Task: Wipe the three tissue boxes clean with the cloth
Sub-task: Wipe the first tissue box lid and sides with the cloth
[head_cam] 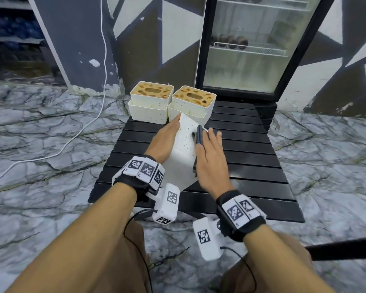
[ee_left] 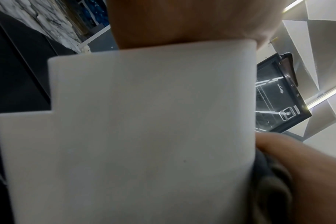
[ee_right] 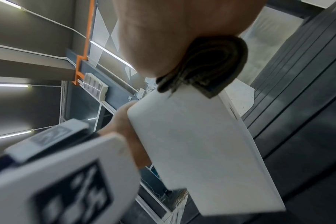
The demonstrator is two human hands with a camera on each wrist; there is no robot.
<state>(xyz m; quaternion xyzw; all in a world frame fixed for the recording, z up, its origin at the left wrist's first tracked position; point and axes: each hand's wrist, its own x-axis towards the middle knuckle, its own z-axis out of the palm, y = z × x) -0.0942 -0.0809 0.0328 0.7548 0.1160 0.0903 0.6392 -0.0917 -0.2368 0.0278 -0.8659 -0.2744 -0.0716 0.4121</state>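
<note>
A white speckled tissue box (head_cam: 184, 144) stands tilted above the middle of the black slatted table (head_cam: 251, 157). My left hand (head_cam: 165, 140) lies flat along its left face with straight fingers. My right hand (head_cam: 211, 153) presses a folded dark grey cloth (head_cam: 199, 135) against its right face, fingers straight. The box (ee_left: 144, 128) fills the left wrist view. In the right wrist view the cloth (ee_right: 211, 63) sits bunched under my palm on the box (ee_right: 192, 144). Two more tissue boxes (head_cam: 151, 102) (head_cam: 193, 104) with brown-stained tops stand side by side at the table's far edge.
A glass-door fridge (head_cam: 251, 49) stands right behind the table. A white cable (head_cam: 101, 60) hangs down the wall and runs across the marble floor (head_cam: 40, 134) to the left. Bare slats lie to the right of the held box.
</note>
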